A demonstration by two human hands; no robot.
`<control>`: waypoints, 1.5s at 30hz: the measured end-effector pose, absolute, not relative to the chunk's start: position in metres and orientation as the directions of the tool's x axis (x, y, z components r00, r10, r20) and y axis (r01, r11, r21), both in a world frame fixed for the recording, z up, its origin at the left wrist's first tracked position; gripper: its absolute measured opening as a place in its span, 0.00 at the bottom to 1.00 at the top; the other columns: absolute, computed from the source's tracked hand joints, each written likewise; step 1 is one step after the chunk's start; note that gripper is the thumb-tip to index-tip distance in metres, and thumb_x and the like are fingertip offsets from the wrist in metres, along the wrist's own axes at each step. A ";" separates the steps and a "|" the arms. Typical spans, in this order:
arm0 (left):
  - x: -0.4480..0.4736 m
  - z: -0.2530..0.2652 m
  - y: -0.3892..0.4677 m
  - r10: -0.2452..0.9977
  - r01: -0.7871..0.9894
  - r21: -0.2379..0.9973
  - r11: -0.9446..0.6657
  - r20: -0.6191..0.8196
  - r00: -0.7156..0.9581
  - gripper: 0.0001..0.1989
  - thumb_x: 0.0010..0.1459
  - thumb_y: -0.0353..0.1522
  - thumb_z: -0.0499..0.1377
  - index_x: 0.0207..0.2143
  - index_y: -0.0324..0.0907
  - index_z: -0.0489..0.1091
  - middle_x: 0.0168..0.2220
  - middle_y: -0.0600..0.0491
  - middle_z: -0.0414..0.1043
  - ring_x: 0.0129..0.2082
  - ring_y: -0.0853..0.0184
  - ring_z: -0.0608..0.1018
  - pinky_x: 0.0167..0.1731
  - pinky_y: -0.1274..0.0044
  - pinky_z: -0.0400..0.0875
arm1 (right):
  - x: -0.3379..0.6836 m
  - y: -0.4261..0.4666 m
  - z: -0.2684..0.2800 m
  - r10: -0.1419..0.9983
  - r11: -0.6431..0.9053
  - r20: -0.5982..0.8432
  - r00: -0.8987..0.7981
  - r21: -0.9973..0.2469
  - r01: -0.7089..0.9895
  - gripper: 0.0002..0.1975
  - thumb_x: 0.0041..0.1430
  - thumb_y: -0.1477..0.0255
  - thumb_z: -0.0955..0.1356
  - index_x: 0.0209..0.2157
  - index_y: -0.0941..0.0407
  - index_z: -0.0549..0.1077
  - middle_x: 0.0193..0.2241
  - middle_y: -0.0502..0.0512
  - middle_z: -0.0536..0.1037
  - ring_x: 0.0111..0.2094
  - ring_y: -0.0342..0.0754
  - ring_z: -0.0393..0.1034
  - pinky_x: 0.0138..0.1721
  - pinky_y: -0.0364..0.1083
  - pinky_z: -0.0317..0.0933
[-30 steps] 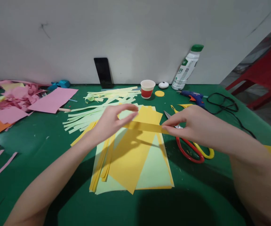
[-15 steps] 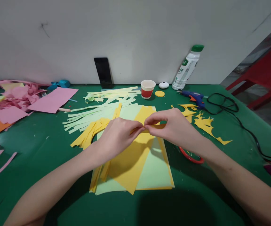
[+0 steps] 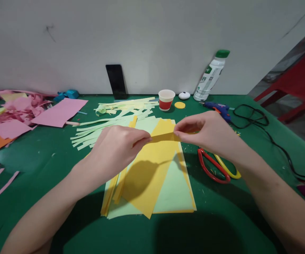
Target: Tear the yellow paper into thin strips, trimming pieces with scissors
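A narrow yellow paper strip [image 3: 163, 137] is stretched between my two hands, above the stacked sheets. My left hand [image 3: 118, 148] pinches one end of it between thumb and fingers. At the other end my right hand [image 3: 204, 130] has it in a pinch too. Below lie a yellow paper sheet [image 3: 147, 180] and pale green paper [image 3: 175, 197], with yellow strips [image 3: 119, 187] along their left side. Scissors with red and yellow handles [image 3: 212, 169] rest to the right, partly under my right forearm.
Pale green strips [image 3: 94, 132] spread behind my left hand. Along the wall stand a phone [image 3: 117, 81], a paper cup [image 3: 166, 100] and a leaning bottle [image 3: 210, 77]. A glue gun [image 3: 217, 108] with a looping black cord [image 3: 271, 137] is at right; pink paper scraps [image 3: 22, 109] pile at left.
My hands have moved apart from where they met, drawing the yellow strip out between them. The right hand went right and slightly up, and more of the scissors' handles shows.
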State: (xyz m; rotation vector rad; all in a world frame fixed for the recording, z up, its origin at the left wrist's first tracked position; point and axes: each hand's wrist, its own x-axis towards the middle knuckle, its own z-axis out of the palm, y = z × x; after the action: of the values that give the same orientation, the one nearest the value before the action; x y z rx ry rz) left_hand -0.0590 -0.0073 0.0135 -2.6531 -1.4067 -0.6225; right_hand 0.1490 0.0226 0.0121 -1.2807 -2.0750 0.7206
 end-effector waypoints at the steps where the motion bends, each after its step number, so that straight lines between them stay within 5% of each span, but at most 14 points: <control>1: -0.061 0.015 -0.007 0.770 0.807 0.118 -0.579 0.403 0.495 0.11 0.56 0.28 0.52 0.26 0.40 0.74 0.22 0.56 0.75 0.19 0.72 0.73 0.18 0.81 0.58 | 0.151 0.023 0.013 0.915 0.385 0.205 -0.348 -0.705 0.596 0.04 0.44 0.75 0.67 0.21 0.56 0.73 0.22 0.49 0.78 0.25 0.45 0.72 0.28 0.41 0.66; 17: -0.083 0.030 -0.004 0.660 0.771 0.132 -0.623 0.618 0.427 0.08 0.55 0.34 0.58 0.28 0.42 0.74 0.23 0.57 0.75 0.19 0.75 0.72 0.18 0.83 0.62 | 0.190 0.020 0.040 0.915 0.376 0.349 -0.202 -0.558 0.739 0.01 0.42 0.75 0.71 0.20 0.56 0.76 0.17 0.50 0.74 0.19 0.39 0.65 0.18 0.40 0.55; 24: -0.108 0.034 0.002 0.615 0.831 0.094 -0.548 0.718 0.325 0.05 0.54 0.33 0.59 0.30 0.44 0.75 0.25 0.58 0.76 0.19 0.75 0.68 0.19 0.80 0.59 | 0.235 0.025 0.044 0.892 0.273 0.447 -0.064 -0.422 0.864 0.11 0.39 0.62 0.73 0.26 0.53 0.77 0.17 0.51 0.75 0.21 0.41 0.68 0.18 0.40 0.56; 28: -0.108 0.034 0.006 0.644 0.828 0.081 -0.554 0.672 0.365 0.06 0.56 0.33 0.58 0.30 0.42 0.74 0.25 0.58 0.77 0.20 0.76 0.70 0.19 0.83 0.61 | 0.225 0.021 0.044 0.803 0.298 0.596 -0.002 -0.399 0.867 0.11 0.50 0.65 0.68 0.33 0.56 0.77 0.27 0.56 0.78 0.29 0.44 0.71 0.27 0.44 0.61; 31: -0.092 0.030 0.004 0.650 0.782 0.080 -0.618 0.612 0.451 0.09 0.56 0.34 0.57 0.28 0.40 0.73 0.24 0.56 0.76 0.20 0.75 0.72 0.19 0.84 0.62 | 0.187 0.010 0.038 0.687 0.528 0.713 -0.139 -0.359 0.770 0.08 0.53 0.72 0.66 0.33 0.60 0.76 0.32 0.57 0.78 0.34 0.45 0.71 0.36 0.44 0.64; 35: -0.070 0.023 -0.004 0.616 0.728 0.043 -0.684 0.568 0.545 0.09 0.58 0.32 0.54 0.29 0.41 0.72 0.24 0.55 0.76 0.22 0.71 0.75 0.21 0.81 0.64 | 0.142 -0.003 0.020 0.632 0.714 0.665 -0.398 -0.300 0.632 0.06 0.54 0.74 0.66 0.34 0.56 0.74 0.35 0.52 0.79 0.38 0.45 0.72 0.41 0.44 0.64; 45: -0.055 0.009 -0.010 0.429 0.674 -0.205 -0.710 0.633 0.644 0.06 0.56 0.24 0.54 0.34 0.37 0.71 0.33 0.52 0.77 0.35 0.65 0.78 0.33 0.75 0.73 | 0.127 -0.012 0.005 0.705 0.676 0.560 -0.436 -0.342 0.653 0.09 0.54 0.78 0.64 0.24 0.57 0.74 0.26 0.50 0.79 0.26 0.42 0.72 0.27 0.41 0.59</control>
State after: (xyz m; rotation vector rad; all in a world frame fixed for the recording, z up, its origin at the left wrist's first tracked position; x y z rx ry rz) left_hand -0.0550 -0.0101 0.0088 -2.4388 -0.8674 -0.7822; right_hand 0.1273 -0.0117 0.0046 -1.0394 -2.1946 0.0968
